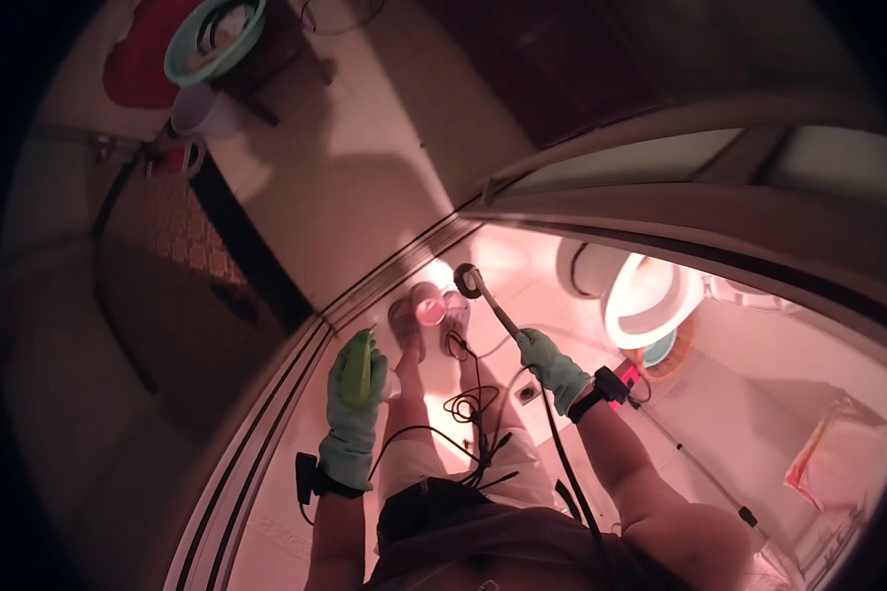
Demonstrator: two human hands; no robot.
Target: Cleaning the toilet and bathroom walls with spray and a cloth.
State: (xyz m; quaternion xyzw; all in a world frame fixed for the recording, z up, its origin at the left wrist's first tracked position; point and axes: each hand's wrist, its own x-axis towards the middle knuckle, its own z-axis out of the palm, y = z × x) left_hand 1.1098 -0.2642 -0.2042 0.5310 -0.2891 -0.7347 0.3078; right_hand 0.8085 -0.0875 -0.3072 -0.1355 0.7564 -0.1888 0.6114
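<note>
My left hand (353,414), in a pale teal rubber glove, is closed round a green bottle (362,366) with a narrow tip pointing away from me. My right hand (554,372), gloved alike, grips the pale handle of a long-handled brush (497,313). Its round dark head hangs over the floor just beyond my feet. Between the slippers (404,330) on my feet is a small round pink thing (430,309), whose kind I cannot make out. Dark cables (478,409) hang loosely in front of my body, between my arms.
A white toilet (653,300) stands to the right, with a round basin (658,347) beside it. A thin pole (705,473) slants at the lower right. Door tracks (394,266) cross the floor ahead. Beyond them, a green basin (212,44) rests on a stool at the far left.
</note>
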